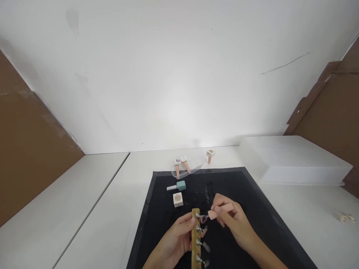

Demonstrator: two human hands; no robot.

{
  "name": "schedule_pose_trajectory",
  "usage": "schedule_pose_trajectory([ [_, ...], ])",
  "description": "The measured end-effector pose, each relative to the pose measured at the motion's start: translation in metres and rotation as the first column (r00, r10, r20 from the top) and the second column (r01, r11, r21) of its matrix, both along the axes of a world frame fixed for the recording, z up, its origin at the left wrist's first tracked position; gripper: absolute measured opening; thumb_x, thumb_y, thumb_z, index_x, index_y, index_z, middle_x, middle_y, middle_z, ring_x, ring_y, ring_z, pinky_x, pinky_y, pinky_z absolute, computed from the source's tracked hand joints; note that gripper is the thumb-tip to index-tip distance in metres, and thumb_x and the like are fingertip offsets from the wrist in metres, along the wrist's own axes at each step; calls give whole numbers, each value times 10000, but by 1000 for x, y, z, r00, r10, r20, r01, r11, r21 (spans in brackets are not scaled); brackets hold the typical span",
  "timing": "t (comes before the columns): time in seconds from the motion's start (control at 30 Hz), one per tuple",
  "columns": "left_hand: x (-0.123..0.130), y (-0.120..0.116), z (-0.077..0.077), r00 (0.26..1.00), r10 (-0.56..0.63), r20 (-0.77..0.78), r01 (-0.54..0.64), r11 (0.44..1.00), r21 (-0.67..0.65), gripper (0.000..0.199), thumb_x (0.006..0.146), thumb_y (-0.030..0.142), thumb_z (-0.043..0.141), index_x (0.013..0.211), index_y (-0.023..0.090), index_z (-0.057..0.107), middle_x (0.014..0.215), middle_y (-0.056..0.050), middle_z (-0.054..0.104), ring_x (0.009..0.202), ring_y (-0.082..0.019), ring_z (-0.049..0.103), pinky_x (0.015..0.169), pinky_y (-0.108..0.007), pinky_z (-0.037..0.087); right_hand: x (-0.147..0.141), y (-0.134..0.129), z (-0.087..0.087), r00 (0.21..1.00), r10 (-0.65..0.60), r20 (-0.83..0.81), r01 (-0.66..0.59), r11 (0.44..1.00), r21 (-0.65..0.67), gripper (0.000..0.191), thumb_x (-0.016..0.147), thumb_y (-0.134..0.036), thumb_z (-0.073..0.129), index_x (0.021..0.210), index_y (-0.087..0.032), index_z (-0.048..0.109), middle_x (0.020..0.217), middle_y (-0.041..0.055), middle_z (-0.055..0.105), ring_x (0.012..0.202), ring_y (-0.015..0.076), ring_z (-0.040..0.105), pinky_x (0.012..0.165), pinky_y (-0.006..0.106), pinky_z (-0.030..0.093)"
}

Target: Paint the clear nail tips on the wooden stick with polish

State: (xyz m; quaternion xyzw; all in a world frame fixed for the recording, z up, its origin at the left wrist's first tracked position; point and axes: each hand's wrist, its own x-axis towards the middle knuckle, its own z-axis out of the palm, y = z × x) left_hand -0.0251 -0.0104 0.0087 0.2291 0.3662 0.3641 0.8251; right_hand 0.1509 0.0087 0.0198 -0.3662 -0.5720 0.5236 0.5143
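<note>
My left hand [176, 239] is closed around a narrow wooden strip [195, 250], held lengthwise. Several metal clips along its right side carry clear nail tips [206, 246]. Between the fingers of my right hand [234, 220] is a pale pink nail polish brush cap [221, 210], tilted with its brush end toward the strip. That end is at the farthest nail tip [203, 219]; whether the bristles touch it I cannot tell. Beyond my left hand, a white cube-shaped bottle [177, 200] sits on the black mat, with a round beige mark on its upper face.
A green polish bottle [181, 185] with a pale cap lies on the black mat [157, 183]. Behind are two pink-capped bottles [184, 160] on clear plastic and another pink-capped bottle [210, 154]. At right stand a white box [297, 160] and small beige rings [342, 217].
</note>
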Motion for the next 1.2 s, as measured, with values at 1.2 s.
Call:
schedule_pose_trajectory([
  [1.2,-1,1,6,996,-42,-81,53,989,139,218,694,321,654,827,150,664,681,-9,519,601,-93,464,603,-236,367,-5,0,-4,979,12,-206,-50,982,-182,312,746,-435,628,644,-150,551,522,-75,386,355,35,317,367,190,242],
])
